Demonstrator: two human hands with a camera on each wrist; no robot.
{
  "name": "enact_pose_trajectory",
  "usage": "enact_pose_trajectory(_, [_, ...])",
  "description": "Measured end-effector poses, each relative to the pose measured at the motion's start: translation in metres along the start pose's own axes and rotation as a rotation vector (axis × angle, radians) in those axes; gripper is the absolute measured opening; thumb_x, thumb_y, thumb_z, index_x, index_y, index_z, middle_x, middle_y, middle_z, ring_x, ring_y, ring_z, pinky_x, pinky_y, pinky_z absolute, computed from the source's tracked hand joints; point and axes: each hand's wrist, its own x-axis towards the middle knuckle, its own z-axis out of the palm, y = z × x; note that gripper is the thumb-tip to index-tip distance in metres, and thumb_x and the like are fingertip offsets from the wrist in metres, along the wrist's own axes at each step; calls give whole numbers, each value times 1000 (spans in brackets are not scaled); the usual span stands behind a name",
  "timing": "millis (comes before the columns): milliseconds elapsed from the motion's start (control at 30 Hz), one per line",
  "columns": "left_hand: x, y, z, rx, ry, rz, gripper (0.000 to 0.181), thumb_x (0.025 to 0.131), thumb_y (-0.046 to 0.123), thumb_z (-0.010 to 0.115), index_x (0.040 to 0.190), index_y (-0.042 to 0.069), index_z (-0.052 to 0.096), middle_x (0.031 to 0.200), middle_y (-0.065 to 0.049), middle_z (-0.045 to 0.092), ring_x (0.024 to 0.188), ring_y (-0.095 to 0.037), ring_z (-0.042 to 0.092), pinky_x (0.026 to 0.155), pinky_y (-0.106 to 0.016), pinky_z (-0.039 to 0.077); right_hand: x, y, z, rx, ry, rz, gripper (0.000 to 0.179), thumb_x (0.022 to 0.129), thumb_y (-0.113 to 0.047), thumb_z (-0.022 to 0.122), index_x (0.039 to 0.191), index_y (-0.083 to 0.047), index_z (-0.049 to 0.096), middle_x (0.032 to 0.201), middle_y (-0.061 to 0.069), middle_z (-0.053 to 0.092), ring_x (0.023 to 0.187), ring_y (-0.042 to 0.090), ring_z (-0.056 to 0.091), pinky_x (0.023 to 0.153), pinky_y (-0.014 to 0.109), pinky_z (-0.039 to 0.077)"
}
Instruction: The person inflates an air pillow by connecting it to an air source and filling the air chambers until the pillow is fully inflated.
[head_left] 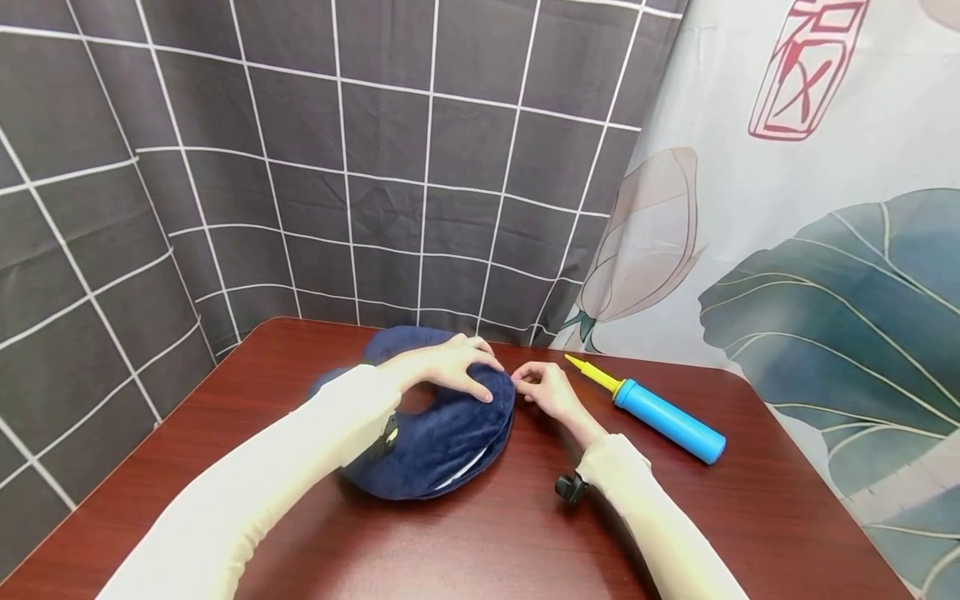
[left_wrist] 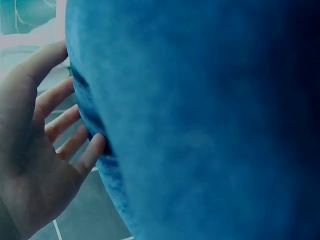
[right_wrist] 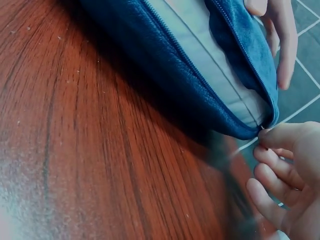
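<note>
A navy plush U-shaped pillow point(head_left: 442, 446) lies on the table. Along its near right side the zipper point(right_wrist: 179, 49) gapes, and a white inner layer point(right_wrist: 197, 50) shows through the slit. My left hand point(head_left: 453, 368) rests over the pillow's right part, fingers spread; the left wrist view has those fingers point(left_wrist: 65, 121) against the plush edge. At the pillow's right tip my right hand point(head_left: 549, 393) pinches the zipper pull at the end of the opening, between thumb and forefinger. The pull itself is mostly hidden by the fingertips.
To the right of my right hand lies a hand pump with a blue barrel point(head_left: 670, 421) and a yellow nozzle point(head_left: 595, 372). The reddish-brown wooden table point(head_left: 420, 550) ends at a dark grid-patterned curtain point(head_left: 390, 200) behind, and a leaf-patterned cloth point(head_left: 847, 308) hangs on the right.
</note>
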Motion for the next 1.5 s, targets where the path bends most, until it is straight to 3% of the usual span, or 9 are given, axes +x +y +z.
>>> enact_pose_trajectory(300, [1,2,-2,-39,-52,-66,57,84,40,75,134,15,62,141,-12,50,131,-31,42,112,-44,32,-10,-2,-2,-41,-3,-18,7,92,-12,67,91,-5,70,83,11,69,60,19,60,56,25,48])
enact_pose_trajectory(533, [1,1,0,-46,-72,-108,57,84,42,75,135,19,62,144,-11,47,132,-33,40,112,-44,32,-28,-6,-2,-72,-6,-34,5,91,-14,70,89,-9,70,82,5,69,64,13,55,64,25,46])
enact_pose_trajectory(967, [2,1,-6,-83,-132,-141,58,86,44,72,138,22,59,148,-9,45,137,-32,38,116,-46,30,-62,-25,0,-27,-104,-121,4,90,-14,71,86,-12,70,77,1,66,65,7,54,65,21,48])
enact_pose_trajectory(1267, [3,4,-13,-96,-175,-162,57,86,42,72,138,22,59,146,-8,47,138,-30,39,117,-44,31,-73,-34,1,-25,-159,-143,5,91,-17,70,87,-14,70,77,-1,66,66,6,55,65,21,49])
enact_pose_trajectory(1400, [3,6,-16,-73,-163,-150,58,86,42,72,138,20,58,144,-9,48,137,-29,40,116,-42,32,-74,-34,1,-19,-151,-135,5,91,-18,70,88,-14,70,77,-1,66,67,8,55,66,21,49])
enact_pose_trajectory(1500, [-1,10,-17,-48,-116,-110,58,86,42,73,136,17,59,142,-9,51,133,-29,42,113,-42,34,-73,-34,1,-16,-148,-128,5,91,-18,71,88,-14,70,77,0,66,68,10,56,66,22,50])
